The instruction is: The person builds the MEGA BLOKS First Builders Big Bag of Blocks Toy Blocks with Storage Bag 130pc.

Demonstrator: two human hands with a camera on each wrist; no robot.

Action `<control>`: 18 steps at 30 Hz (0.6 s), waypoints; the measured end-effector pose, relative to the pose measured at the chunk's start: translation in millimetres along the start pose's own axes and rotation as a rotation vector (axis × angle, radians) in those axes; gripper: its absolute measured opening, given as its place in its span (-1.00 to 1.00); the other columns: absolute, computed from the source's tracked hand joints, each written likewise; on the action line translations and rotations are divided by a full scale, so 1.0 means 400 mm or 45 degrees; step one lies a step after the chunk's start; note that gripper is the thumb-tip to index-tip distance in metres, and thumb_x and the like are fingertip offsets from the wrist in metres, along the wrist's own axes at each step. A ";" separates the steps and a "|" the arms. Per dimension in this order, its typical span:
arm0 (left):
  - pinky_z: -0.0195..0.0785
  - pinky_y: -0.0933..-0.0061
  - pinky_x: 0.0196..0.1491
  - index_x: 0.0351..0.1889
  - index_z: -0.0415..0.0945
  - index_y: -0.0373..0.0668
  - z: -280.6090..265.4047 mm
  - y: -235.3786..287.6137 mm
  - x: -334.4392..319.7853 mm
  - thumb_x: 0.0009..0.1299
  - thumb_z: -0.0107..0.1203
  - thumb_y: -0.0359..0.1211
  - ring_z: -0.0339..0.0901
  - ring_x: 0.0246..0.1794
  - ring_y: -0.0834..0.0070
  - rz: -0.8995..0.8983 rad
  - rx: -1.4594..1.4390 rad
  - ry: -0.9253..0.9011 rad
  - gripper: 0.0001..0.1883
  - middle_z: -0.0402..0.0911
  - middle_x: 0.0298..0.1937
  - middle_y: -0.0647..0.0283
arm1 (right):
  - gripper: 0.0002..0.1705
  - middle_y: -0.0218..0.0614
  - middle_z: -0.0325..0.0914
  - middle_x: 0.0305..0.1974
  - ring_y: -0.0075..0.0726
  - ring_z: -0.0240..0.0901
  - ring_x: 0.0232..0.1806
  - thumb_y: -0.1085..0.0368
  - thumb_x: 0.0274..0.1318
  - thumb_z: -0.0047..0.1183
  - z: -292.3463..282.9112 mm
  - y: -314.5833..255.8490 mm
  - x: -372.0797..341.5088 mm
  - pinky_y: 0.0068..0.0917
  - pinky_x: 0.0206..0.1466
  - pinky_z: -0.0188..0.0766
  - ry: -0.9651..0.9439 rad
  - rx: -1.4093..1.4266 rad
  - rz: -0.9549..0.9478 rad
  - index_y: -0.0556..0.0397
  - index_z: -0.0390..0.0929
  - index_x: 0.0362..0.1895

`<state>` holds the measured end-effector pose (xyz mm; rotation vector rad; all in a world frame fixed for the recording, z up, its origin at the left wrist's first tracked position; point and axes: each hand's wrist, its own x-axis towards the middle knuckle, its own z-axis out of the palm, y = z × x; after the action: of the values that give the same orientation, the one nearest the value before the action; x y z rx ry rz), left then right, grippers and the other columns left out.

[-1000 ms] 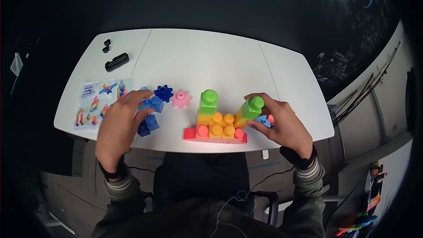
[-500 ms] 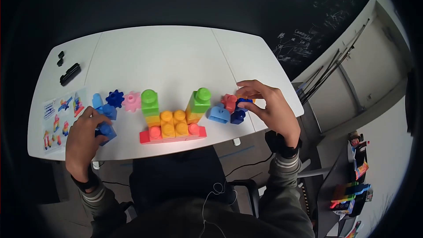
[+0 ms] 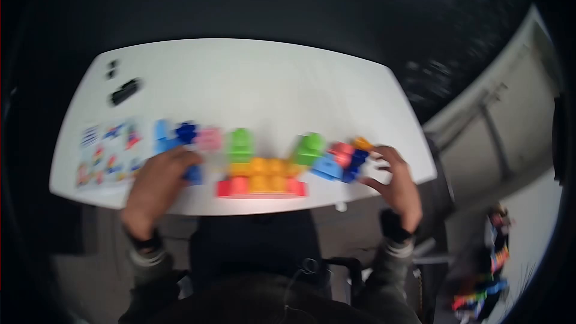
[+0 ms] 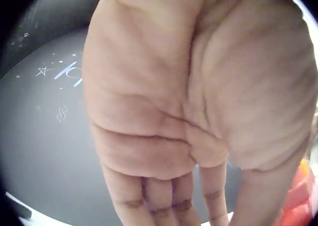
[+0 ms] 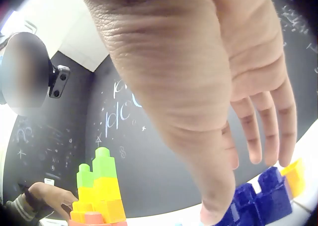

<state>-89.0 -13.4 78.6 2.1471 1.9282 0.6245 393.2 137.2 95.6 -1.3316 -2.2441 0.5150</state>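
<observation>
Between the hands stands a block structure (image 3: 268, 175) with a red base, yellow middle and two green-topped columns. My left hand (image 3: 157, 186) is over the blue blocks (image 3: 193, 174) at the left, its fingers reaching forward and fingertips out of frame in the left wrist view. To the right, my right hand (image 3: 396, 183) has thumb and fingers spread apart beside dark blue blocks (image 5: 268, 198). Next to those lie a light blue arched block (image 3: 327, 167), a coral block (image 3: 342, 153) and an orange piece (image 3: 362, 143).
A dark blue gear (image 3: 186, 132), a pink gear (image 3: 209, 138) and a light blue block (image 3: 162, 129) lie left of the structure. A printed picture sheet (image 3: 108, 156) and a black object (image 3: 125, 92) are farther left on the white table (image 3: 258, 84).
My right hand has left the structure's right green column and moved right to the dark blue blocks. My left hand stays around the blue blocks. The head view has swung sideways and is now blurred.
</observation>
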 end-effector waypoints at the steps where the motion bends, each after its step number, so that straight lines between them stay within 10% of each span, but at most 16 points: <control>1: 0.71 0.02 0.28 0.28 0.75 -0.16 0.004 0.000 -0.007 0.28 0.47 -0.65 0.81 0.24 -0.06 -0.022 0.052 -0.028 -0.44 0.81 0.25 0.09 | -0.06 -0.06 0.66 0.49 0.20 0.67 0.47 0.51 0.00 0.71 0.012 -0.003 0.000 0.03 0.40 0.75 -0.011 -0.004 -0.086 0.02 0.63 0.52; 4: 0.67 -0.01 0.30 0.26 0.73 -0.17 0.071 -0.029 -0.025 0.40 0.39 -0.60 0.78 0.27 -0.06 0.177 0.055 0.230 -0.55 0.80 0.20 0.08 | -0.01 -0.06 0.63 0.55 0.25 0.63 0.51 0.51 -0.06 0.73 0.043 -0.016 0.009 0.10 0.38 0.72 -0.028 -0.047 -0.030 -0.05 0.66 0.55; 18: 0.70 0.03 0.24 0.35 0.72 -0.11 0.037 0.018 0.012 0.47 0.39 -0.61 0.80 0.23 0.01 0.008 0.014 -0.005 -0.52 0.83 0.13 0.13 | -0.08 -0.10 0.65 0.45 0.21 0.53 0.43 0.54 -0.09 0.71 0.099 0.027 0.008 0.01 0.46 0.54 0.111 -0.183 -0.079 0.04 0.66 0.44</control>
<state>-75.7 -7.6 69.1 2.1604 1.9277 0.6116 376.8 142.1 58.2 -1.3219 -2.2785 0.2729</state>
